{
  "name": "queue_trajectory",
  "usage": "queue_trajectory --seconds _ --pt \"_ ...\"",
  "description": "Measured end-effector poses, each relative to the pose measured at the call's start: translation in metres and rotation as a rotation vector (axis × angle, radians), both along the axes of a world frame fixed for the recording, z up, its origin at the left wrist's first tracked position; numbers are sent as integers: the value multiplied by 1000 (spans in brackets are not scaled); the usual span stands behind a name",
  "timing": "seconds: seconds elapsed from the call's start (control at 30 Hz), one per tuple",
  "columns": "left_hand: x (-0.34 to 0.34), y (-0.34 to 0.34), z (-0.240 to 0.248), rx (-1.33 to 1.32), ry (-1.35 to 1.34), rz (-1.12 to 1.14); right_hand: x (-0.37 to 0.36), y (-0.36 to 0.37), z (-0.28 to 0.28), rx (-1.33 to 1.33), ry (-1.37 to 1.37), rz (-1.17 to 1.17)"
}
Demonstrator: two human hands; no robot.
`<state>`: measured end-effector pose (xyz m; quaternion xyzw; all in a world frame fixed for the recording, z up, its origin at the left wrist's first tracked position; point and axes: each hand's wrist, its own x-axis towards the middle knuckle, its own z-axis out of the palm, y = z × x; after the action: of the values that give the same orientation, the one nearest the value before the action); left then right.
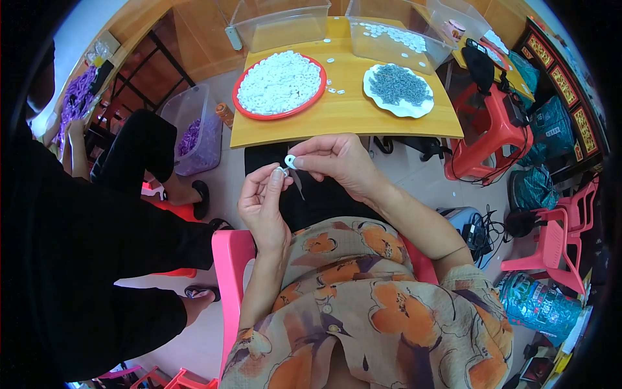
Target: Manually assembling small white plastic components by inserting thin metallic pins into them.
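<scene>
In front of my lap, just short of the table edge, both hands meet at the fingertips. My right hand (345, 163) pinches a small white plastic piece with a round hole (290, 160) between thumb and forefinger. Right below it, my left hand (264, 202) is closed on another small white piece (282, 170), mostly hidden by the fingers. A thin pale strip hangs below the fingertips; what it belongs to I cannot tell. Beyond my hands, a red round tray (260, 116) holds a heap of white plastic pieces (280, 81). To its right, a white scalloped plate (422, 111) carries grey screw-like parts (396, 83).
Loose white pieces (332, 90) lie on the yellow table (343, 120). Two clear bins (278, 31) stand at its back. Red stools (486, 139) and a pink chair (551, 249) are at right. Another person (129, 227) sits at left beside a clear bin with purple items (194, 146).
</scene>
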<state>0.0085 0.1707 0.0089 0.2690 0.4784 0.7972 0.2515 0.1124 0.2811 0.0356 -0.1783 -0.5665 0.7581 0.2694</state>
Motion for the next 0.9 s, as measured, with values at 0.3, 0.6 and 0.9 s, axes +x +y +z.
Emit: queue_trajectory --seconds 0.3,0.6,0.9 --pt "2 1 0 1 12 41 0 -2 0 42 -2 -4" --pt "11 6 -3 26 115 69 -4 -11 -4 387 50 -215" --pt "11 8 -8 32 187 78 1 -5 -3 436 -8 -182"
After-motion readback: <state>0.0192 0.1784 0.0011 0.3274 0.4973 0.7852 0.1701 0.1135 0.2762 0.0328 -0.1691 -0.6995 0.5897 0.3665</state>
